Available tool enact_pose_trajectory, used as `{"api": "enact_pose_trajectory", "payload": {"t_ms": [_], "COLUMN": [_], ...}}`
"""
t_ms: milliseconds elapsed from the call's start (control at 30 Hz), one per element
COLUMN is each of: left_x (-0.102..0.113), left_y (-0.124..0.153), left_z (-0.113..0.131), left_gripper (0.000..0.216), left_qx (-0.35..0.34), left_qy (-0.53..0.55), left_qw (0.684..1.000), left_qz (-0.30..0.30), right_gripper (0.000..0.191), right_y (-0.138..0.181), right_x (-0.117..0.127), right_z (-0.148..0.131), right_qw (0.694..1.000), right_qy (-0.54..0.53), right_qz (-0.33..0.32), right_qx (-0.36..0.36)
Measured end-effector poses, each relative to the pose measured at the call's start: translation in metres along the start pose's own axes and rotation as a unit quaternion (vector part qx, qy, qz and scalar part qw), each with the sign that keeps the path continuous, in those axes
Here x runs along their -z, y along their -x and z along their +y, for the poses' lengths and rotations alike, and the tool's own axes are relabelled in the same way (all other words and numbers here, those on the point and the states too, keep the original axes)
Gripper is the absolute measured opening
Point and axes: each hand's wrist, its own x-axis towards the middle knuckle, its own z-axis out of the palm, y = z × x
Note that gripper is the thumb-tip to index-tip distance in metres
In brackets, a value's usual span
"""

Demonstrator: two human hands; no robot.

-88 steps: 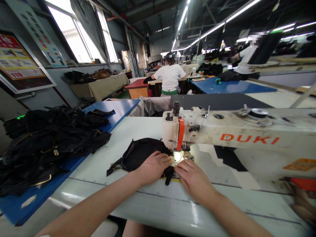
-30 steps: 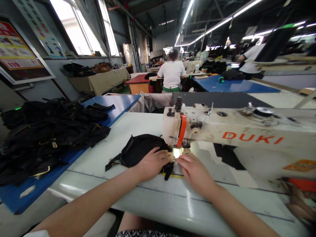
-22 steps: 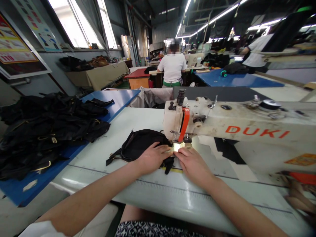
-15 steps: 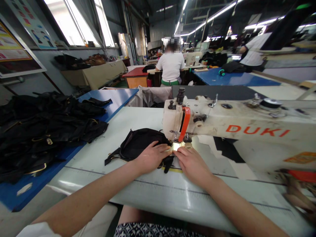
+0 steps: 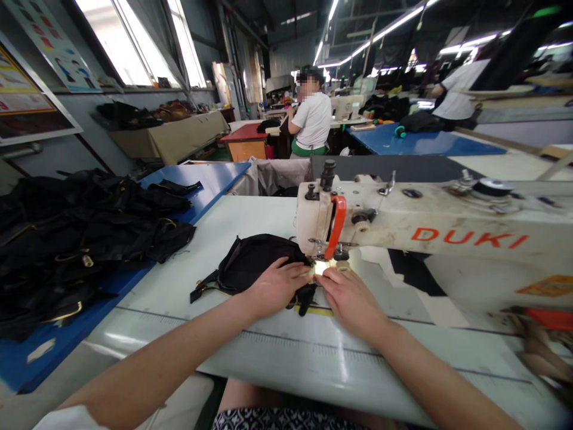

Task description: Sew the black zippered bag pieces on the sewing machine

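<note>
Workshop interior, dark-roofed, with bright windows (image 5: 117, 45) along the left wall and white strip lights (image 5: 393, 31) overhead. Middle distance: one person in a white short-sleeved top and green lower garment (image 5: 314, 122), turned partly left, near a red-topped table with an orange-brown front (image 5: 244, 150). Right background: a second person in a white top (image 5: 461, 89), partly hidden.

Foreground: one pale green, glossy work table (image 5: 262, 209), printed with dark ruler markings (image 5: 286, 339) near its front edge. Upon it, one white industrial sewing machine (image 5: 474, 209), worn, lettered DUKI in orange, with an orange curved lever (image 5: 336, 228) on its head.

One rounded black fabric piece with a short strap (image 5: 257, 257): lies flat on the table, left of the machine head, its right end by the lit needle area (image 5: 320, 268).

Left hand (image 5: 278, 288): palm down on the black piece, fingers extended toward the needle. Right hand (image 5: 351, 298): just beside it, fingers together, tips at the needle area. Whether either pinches cloth cannot be told; thumbs and undersides are hidden.

Far left: one heap of black fabric pieces with gold-coloured zips (image 5: 94, 230), on a blue-topped table (image 5: 212, 179).
</note>
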Motion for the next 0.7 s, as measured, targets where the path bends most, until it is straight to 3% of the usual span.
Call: {"api": "enact_pose_trajectory", "payload": {"t_ms": [167,300,500,700], "left_x": [0.002,0.005,0.003,0.004], "left_y": [-0.001,-0.003,-0.011,-0.012], "left_z": [0.001,0.002,0.001,0.005], "left_gripper": [0.036,0.033,0.032,0.030], "left_qx": [0.005,0.051,0.119,0.165], "left_qy": [0.029,0.112,0.237,0.260], "left_qw": [1.000,0.992,0.960,0.945], "left_qz": [0.010,0.038,0.086,0.112], "right_gripper": [0.024,0.025,0.027,0.017], "right_y": [0.007,0.013,0.013,0.003], "right_x": [0.000,0.001,0.000,-0.002], "right_z": [0.002,0.002,0.001,0.000], "right_qw": [0.999,0.996,0.996,0.997], "right_qy": [-0.031,-0.056,-0.064,-0.034], "right_qz": [0.033,0.061,0.039,0.057], "right_qx": [0.003,0.017,0.039,0.034]}}
